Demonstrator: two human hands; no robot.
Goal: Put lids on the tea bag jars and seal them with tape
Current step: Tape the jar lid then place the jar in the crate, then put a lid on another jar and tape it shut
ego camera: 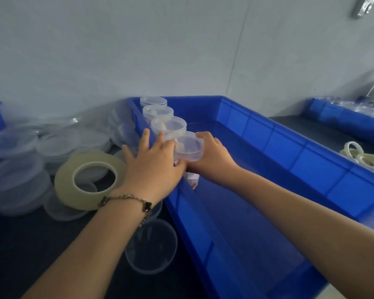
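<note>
A clear lidded jar (189, 145) with tea bags inside sits at the near end of a row along the left wall of a big blue crate (300, 160). My right hand (212, 154) grips the jar from its right side. My left hand (153, 160) reaches over the crate's left wall, thumb under the jar's lid and fingers spread against its left side. Three more lidded jars (168, 124) stand behind it in the row. A large roll of clear tape (89, 180) leans on the dark table just left of my left wrist.
Loose clear lids (58, 145) and empty tubs are heaped on the table at the left. One empty clear tub (151, 247) lies below my left forearm. Small used tape cores (365, 158) lie right of the crate. A second blue crate (345, 117) stands at the far right.
</note>
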